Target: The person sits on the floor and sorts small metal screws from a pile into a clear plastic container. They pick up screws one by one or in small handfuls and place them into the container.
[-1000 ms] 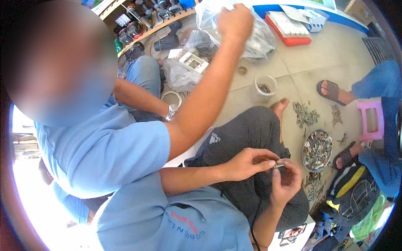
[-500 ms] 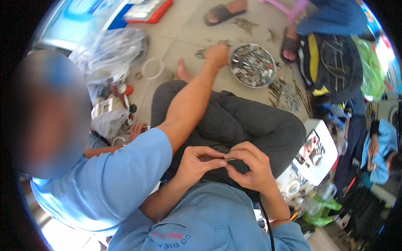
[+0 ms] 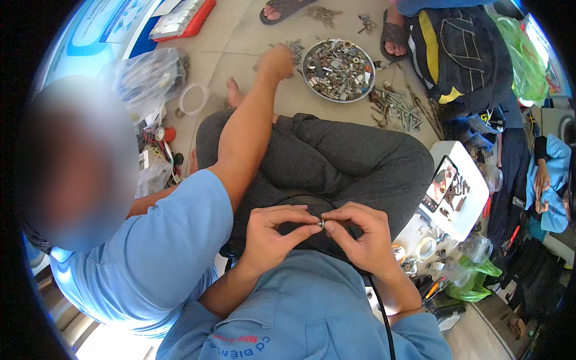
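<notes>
Grip: both hands closed in a fingertip pinch. Left hand [image 3: 270, 235] and right hand [image 3: 364, 238] faced each other, a small metal piece [image 3: 321, 224] grasped between them. The piece lay to the right of the left hand and to the left of the right hand, at the fingertips of both; neither was clearly nearer. Its visible part seemed to run crosswise to the line between the hands; too small to confirm the long axis.

Beneath: dark trousers [image 3: 372, 156], legs crossed. Past the knees, on the floor: metal bowl [image 3: 312, 90] of mixed hardware, long screws [image 3: 403, 108] just right of it. Left of the bowl, a co-worker's hand [image 3: 276, 62] at a small heap [image 3: 295, 49]; its hold could not be told. Right of the lap: phone [image 3: 440, 183] against a white box [image 3: 471, 207].
</notes>
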`<state>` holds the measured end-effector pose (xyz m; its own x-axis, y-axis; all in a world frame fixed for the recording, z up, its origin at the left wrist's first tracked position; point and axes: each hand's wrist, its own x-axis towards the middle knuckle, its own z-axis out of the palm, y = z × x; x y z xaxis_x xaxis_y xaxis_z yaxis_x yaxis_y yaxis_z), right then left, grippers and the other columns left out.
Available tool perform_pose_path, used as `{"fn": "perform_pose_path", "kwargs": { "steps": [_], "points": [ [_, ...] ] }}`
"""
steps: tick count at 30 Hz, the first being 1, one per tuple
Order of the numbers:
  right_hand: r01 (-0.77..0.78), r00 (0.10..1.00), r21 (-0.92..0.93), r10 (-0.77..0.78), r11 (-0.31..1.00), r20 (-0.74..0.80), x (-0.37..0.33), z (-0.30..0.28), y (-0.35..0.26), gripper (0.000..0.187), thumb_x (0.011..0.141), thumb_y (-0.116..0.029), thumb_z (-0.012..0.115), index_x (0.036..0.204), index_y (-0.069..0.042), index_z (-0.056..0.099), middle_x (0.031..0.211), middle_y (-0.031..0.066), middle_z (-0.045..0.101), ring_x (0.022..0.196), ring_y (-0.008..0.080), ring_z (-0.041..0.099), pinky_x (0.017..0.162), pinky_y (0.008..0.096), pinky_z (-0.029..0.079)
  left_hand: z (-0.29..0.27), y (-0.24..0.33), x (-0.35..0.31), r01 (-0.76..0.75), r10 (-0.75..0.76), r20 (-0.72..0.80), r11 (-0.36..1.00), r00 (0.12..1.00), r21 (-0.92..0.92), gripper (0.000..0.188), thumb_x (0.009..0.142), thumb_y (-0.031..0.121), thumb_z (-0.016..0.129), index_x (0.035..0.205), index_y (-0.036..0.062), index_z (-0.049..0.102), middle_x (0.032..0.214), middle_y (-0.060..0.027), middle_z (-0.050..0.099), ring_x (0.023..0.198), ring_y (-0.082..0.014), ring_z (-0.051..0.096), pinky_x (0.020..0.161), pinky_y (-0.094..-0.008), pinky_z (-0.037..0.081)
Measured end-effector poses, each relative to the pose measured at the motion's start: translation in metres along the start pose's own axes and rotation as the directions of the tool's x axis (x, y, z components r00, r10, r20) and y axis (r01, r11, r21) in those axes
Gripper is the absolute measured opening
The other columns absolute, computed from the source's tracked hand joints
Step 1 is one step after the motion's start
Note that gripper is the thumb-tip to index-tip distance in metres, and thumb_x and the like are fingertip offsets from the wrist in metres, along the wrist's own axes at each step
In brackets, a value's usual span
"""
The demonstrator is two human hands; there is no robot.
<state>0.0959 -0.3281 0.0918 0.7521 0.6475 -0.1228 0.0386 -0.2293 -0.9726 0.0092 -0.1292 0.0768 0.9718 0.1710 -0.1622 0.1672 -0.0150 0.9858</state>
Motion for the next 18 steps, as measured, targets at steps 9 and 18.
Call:
{"fn": "perform_pose_path", "kwargs": {
  "steps": [9,18],
  "points": [
    [-0.299,0.954,0.543,0.26,0.784,0.15,0.009,0.007,0.002,0.02,0.095,-0.009,0.076,0.11,0.003,0.072,0.106,0.0075,0.074,0.096,0.0104,0.069,0.08,0.028,0.059,-0.001,0.012,0.01,-0.268,0.279,-0.006,0.929,0.96,0.255,0.014,0.078,-0.001,0.082,0.091,0.0036,0.081,0.091,-0.0103,0.079,0.09,-0.0236,0.077,0.097,-0.0449,0.056],
    [-0.409,0.912,0.579,0.334,0.705,0.237,0.006,0.0,0.016,0.026,0.092,-0.006,0.079,0.116,0.002,0.073,0.108,0.0082,0.074,0.097,0.0123,0.069,0.084,0.0278,0.058,0.001,0.011,0.01,-0.338,0.367,-0.003,0.861,0.93,0.381,0.02,0.076,0.0,0.084,0.094,0.0038,0.08,0.093,-0.0116,0.077,0.092,-0.0272,0.076,0.098,-0.0464,0.055]
  ]
}}
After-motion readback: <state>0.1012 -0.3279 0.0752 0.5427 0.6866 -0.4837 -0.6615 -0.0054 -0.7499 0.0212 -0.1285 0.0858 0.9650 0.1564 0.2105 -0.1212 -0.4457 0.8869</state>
